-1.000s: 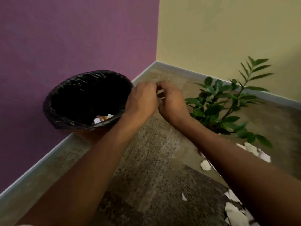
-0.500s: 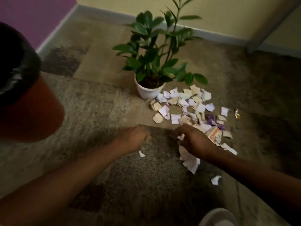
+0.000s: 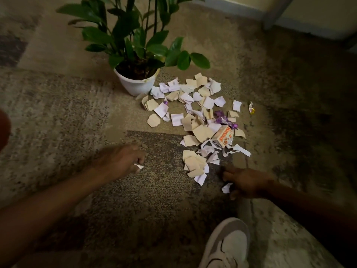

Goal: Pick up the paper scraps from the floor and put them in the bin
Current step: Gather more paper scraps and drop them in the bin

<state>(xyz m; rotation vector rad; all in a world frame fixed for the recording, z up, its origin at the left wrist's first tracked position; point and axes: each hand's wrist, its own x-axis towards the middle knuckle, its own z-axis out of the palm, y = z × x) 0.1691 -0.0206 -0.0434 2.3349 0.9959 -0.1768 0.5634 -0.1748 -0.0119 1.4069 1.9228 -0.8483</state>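
shoe (image 3: 228, 246) at our 6, grey-white | left hand (image 3: 123, 161) at 9, fingers curled, pinching a white scrap (image 3: 139, 167) | right hand (image 3: 245, 182) at 3, fingers on a torn scrap (image 3: 226, 188) | scraps (image 3: 195, 113) heaped at 12 on speckled carpet (image 3: 154, 200) | white pot (image 3: 137, 84) holds soil and a glossy plant (image 3: 135, 35)

Bare carpet (image 3: 158, 200) lies open between both arms; the potted plant (image 3: 136, 55) blocks the scraps' (image 3: 195, 113) far-left edge.

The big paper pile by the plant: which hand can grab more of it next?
Probably the right hand: it lies just below the paper pile, touching a loose scrap. The left hand is farther off, already pinching a small scrap.
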